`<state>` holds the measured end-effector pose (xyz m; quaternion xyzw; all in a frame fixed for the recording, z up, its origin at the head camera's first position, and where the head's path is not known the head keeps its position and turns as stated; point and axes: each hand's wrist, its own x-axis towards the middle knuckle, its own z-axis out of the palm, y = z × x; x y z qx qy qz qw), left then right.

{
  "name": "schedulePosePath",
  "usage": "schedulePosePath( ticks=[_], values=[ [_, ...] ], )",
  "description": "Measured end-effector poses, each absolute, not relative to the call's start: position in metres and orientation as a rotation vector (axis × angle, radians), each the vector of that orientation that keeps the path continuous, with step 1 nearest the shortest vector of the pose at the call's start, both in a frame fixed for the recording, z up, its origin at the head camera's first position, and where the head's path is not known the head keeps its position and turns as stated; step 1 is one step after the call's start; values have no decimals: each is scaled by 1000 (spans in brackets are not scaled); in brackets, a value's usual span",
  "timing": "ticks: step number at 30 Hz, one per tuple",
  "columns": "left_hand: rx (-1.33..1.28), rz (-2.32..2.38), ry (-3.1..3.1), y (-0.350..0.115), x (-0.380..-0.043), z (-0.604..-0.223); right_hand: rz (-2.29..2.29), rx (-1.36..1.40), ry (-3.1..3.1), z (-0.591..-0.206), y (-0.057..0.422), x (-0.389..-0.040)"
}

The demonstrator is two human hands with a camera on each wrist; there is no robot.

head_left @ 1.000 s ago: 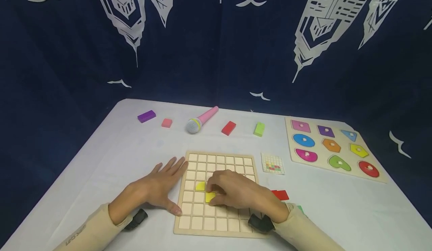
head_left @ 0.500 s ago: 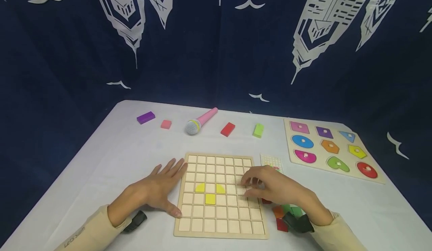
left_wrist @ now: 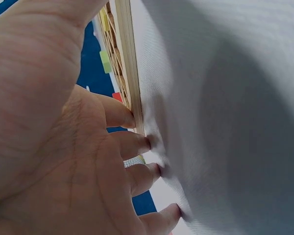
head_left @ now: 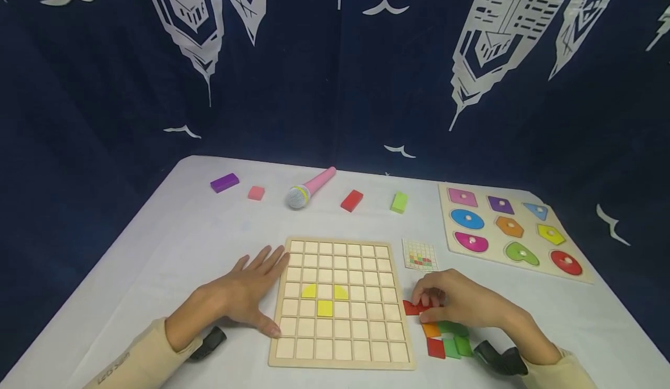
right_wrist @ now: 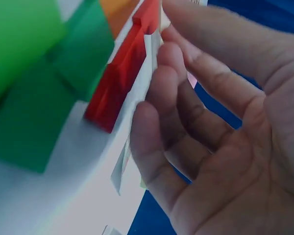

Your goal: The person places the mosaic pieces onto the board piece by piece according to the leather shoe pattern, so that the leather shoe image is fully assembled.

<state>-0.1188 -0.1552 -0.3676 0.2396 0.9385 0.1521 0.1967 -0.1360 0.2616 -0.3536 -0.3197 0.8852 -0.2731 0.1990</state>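
A dark navy cloth fills the whole background, hanging behind the far edge of a white-topped table with rounded far corners. White towers are printed on it upside down, their spires pointing at the table, with small white bird shapes scattered between. Light falls evenly across the tabletop, though the left wrist view shows broad, soft grey shadows there.

Tiles lie right of the grid board (microphone behind it).
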Motion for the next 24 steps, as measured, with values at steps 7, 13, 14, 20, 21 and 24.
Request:
schedulePosePath(
  ticks=[7,13,14,20,21,24],
  values=[
    [682,436,2620,-156,-117,-367,-794,-858,2379,-356,273,-126],
    [685,432,2623,-155,-117,-367,-767,-805,2399,-356,274,-121],
    [685,434,2624,-155,-117,-367,-759,-797,2409,-356,274,-120],
    [691,436,2630,-156,-117,-367,-713,-780,2473,-359,272,-118],
    [692,436,2630,-156,-117,-367,-708,-781,2484,-360,272,-118],
    [691,436,2628,-156,-117,-367,-698,-774,2514,-362,271,-117]
  ],
)
